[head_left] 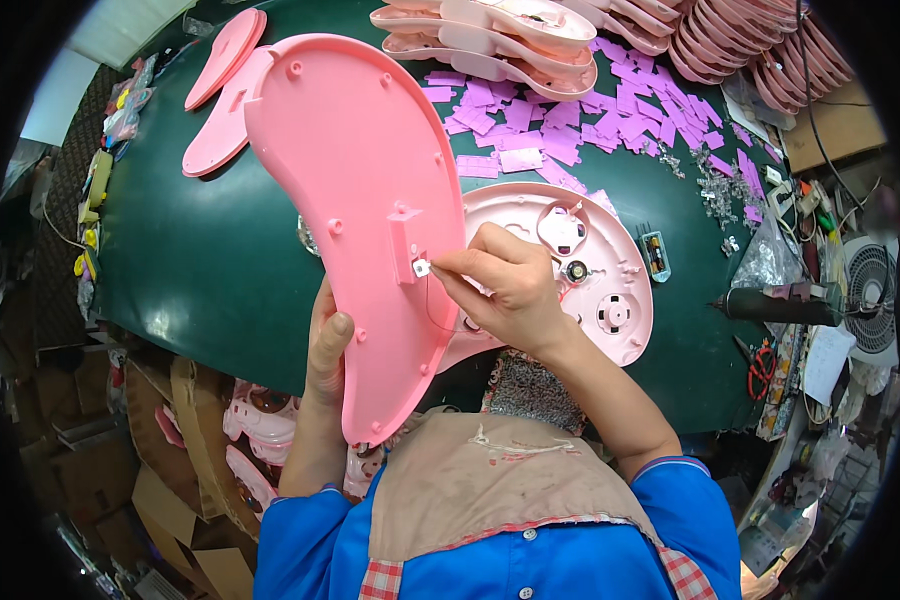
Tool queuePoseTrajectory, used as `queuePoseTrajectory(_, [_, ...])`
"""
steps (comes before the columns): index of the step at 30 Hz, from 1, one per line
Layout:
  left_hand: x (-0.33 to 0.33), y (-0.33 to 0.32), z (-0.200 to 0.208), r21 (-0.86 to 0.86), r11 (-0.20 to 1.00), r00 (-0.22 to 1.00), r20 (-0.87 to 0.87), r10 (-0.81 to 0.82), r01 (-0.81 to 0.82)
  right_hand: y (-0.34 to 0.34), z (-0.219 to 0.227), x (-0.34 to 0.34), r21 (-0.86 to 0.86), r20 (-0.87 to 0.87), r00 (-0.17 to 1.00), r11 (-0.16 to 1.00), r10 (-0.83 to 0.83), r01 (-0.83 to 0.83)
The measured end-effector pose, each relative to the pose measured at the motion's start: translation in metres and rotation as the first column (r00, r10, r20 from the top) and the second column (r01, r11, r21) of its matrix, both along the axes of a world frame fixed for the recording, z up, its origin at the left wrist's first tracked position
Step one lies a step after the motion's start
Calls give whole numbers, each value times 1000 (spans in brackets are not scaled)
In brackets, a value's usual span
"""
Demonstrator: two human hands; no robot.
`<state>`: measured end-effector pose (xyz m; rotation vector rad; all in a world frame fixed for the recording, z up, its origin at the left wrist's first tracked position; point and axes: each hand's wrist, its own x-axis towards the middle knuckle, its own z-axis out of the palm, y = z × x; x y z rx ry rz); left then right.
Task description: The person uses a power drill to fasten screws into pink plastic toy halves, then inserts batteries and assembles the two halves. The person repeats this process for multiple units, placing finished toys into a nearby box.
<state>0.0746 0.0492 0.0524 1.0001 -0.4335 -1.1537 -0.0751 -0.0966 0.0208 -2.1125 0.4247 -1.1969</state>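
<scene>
R hand [510,285] was over the R side of the big pink shell [350,150], thumb & forefinger tips pinched together on a small white part [421,268], other fingers curled in. White part was at the raised pocket [402,245] on the shell's inner face; couldn't tell if it was seated. A thin wire [428,308] ran down from it. L hand [327,345] was half-curled round the shell's lower L edge, gripping it, thumb showing, fingers mostly hidden.

The big shell was held tilted, lower end near the worn beige apron [500,470]. Just R of it, partly behind it, a paler shell [625,265] lay on the green table [190,240], w/ a round black part [575,271] inside. Purple cards [520,160] were scattered above & R of the big shell, stacked pale shells [485,65] beyond. Flat pink pieces [215,140] lay to its upper L. Well R of it: dark cylindrical tool [782,306], red-handled scissors [761,370], grey fan [872,300]. Below L of it, cardboard boxes [165,500] & glossy pink parts [265,430]
</scene>
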Motion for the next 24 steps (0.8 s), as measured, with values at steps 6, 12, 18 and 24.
queuePoseTrajectory(6, [5,1,0,-10,1000,998,57,-16,16,-3,-5,8,-200,-50,998,979,37,-46])
queuePoseTrajectory(12, [16,-3,-15,22,988,963,220,-152,151,-4,-4,3,134,-51,990,983,134,-126])
queuePoseTrajectory(18, [30,-7,-26,1,925,900,231,-369,379,4,-3,6,323,-58,959,914,277,-244])
queuePoseTrajectory(24, [26,-1,-25,-45,968,930,294,-222,245,7,-24,-3,594,120,917,712,382,-374])
